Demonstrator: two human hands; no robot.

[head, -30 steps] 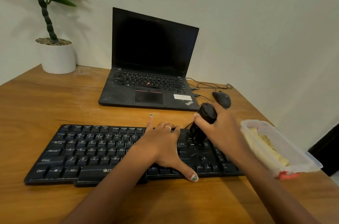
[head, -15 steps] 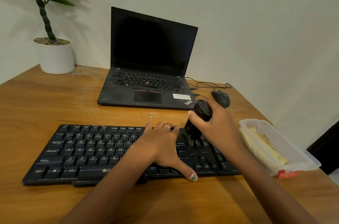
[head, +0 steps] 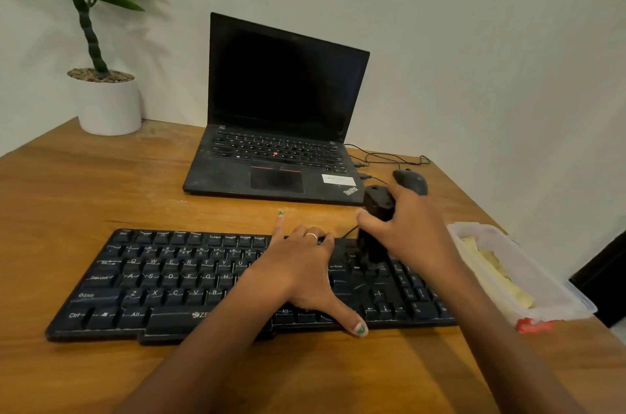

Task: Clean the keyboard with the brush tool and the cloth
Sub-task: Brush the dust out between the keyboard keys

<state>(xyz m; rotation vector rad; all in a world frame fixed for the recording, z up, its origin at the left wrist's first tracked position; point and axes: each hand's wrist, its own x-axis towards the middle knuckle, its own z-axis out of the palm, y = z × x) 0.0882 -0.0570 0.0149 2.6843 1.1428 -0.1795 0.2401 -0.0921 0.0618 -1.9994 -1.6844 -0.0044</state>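
From the head camera, your left hand (head: pixel 301 271) lies flat on the keyboard (head: pixel 176 281), fingers (head: pixel 279 224) straight and spread, thumb reaching to the keyboard's near edge at about 5 o'clock of the palm. It holds nothing; it only presses down on the keys right of the letter block.

Your right hand (head: pixel 411 227) sits at 2 o'clock of the left one, its fingers curled round the brush (head: pixel 376 220), a black stubby tool held upright. The brush's lower end touches the keys around the Enter and navigation cluster; its bristles are too dark to make out.

The keyboard lies across the tabletop (head: pixel 84 183) close to you, long side left to right. At 12 o'clock of it stands an open laptop (head: pixel 281 129), screen dark. A mouse (head: pixel 411 180) sits at 3 o'clock of the laptop, just behind your right hand, with thin cables (head: pixel 382 156) trailing beyond it. At 3 o'clock of the keyboard a clear plastic tub (head: pixel 542 285) holds the cloth (head: pixel 491 264), pale yellow and folded. A potted plant (head: pixel 105 88) stands at the far left, at 10 o'clock.
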